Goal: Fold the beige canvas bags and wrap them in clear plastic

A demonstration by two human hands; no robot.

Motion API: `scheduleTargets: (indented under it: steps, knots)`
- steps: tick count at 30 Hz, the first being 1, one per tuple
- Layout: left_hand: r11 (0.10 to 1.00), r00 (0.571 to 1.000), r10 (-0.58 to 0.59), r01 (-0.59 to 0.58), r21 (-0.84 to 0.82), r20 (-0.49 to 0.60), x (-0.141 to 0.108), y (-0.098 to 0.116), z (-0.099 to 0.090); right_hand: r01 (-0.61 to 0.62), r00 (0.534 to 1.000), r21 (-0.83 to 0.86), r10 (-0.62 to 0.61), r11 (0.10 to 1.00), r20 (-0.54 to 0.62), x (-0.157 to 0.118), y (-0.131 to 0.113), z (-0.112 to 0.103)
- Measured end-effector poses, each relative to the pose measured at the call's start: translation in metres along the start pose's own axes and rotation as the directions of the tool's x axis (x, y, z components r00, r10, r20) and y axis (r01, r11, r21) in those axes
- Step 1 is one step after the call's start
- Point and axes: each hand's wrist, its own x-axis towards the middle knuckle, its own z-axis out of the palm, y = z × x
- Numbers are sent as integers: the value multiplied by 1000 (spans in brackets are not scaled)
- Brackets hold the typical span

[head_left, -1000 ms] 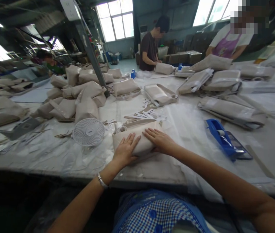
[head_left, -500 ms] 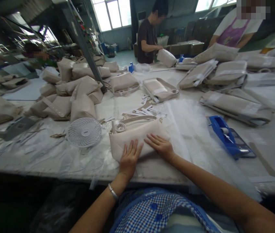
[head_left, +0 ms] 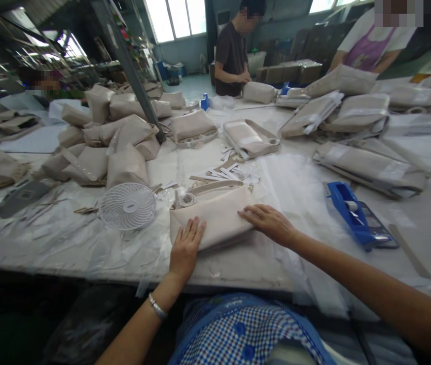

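Observation:
A beige handbag (head_left: 219, 215) lies on the table right in front of me, with a rolled strap (head_left: 187, 199) at its far left corner. My left hand (head_left: 187, 246) rests on the bag's lower left part, fingers stretched out flat. On the right end of the bag lies my right hand (head_left: 271, 223), its fingers extended over the edge and the thumb side partly hidden. Neither hand grips the bag. Behind it are a strap band and scattered paper strips (head_left: 225, 175).
A white round fan (head_left: 127, 206) stands to the left, beside a heap of beige bags (head_left: 128, 165). Clear plastic sheets (head_left: 295, 203) lie at the right, then a blue tape dispenser (head_left: 348, 213) beside a phone (head_left: 377, 225). Several people stand or sit across the table.
My hands have moved apart, the left one toward the bag's left side and the right one toward its right end. The bag stays almost in place.

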Motion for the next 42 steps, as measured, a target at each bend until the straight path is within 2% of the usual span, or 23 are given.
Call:
scheduleTargets:
  steps: [2, 5, 8, 11, 13, 16, 18, 20, 22, 24, 27, 30, 33, 36, 39, 42]
  knots:
    - [1000, 1000, 3, -3, -10, -5, 0, 0, 0, 18, 1000, -13, -19, 1000, -24, -4, 3, 4]
    - [1000, 999, 18, -18, -15, -27, -2, 0, 4, 28, 990, -34, -32, 999, -136, -5, 3, 21]
    - [999, 997, 34, -35, -8, -72, -9, 3, 15, -28, 966, -5, 26, 1000, -257, -6, -2, 44]
    - [999, 994, 50, -50, -3, -97, -17, 6, 27, -99, 964, 22, 101, 995, -244, -14, -16, 53]
    - [998, 995, 55, -55, 1, -88, -21, 7, 32, -149, 973, 32, 152, 988, -173, -21, -30, 44]
    - [999, 996, 47, -47, 2, -82, -21, 8, 34, -167, 980, 103, 177, 981, -94, -19, -49, 13]
    - [999, 995, 40, -40, -2, -89, -20, 8, 34, -102, 985, 147, 120, 984, -127, -5, -58, -4]
    - [999, 994, 38, -38, -1, -99, -19, 7, 36, -41, 982, 139, 66, 989, -177, 18, -62, -6]
    - [999, 993, 40, -39, 10, -112, -21, 7, 38, -53, 980, 108, 72, 993, -185, 41, -61, 10]
    - [999, 993, 38, -35, 28, -115, -23, 10, 38, -104, 980, 92, 118, 990, -159, 54, -59, 37]
    - [999, 996, 28, -25, 31, -83, -24, 18, 27, -146, 979, 96, 157, 985, -130, 55, -57, 71]
    - [998, 1000, -2, 2, -59, -2, -15, 28, 8, -170, 972, 131, 189, 977, -141, 48, -62, 82]
    - [988, 999, 21, -15, -155, 36, 3, 32, 0, -200, 962, 174, 227, 964, -152, 44, -68, 75]
    - [987, 998, 63, -58, -149, 29, 16, 30, 10, -139, 974, 205, 171, 969, -150, 33, -67, 62]
    - [990, 996, 72, -64, -127, 53, 19, 25, 22, -2, 981, 219, 44, 976, -189, 4, -53, 44]
    - [989, 995, 67, -57, -138, 75, 17, 23, 25, -32, 959, 193, 84, 981, -270, -31, -34, 24]
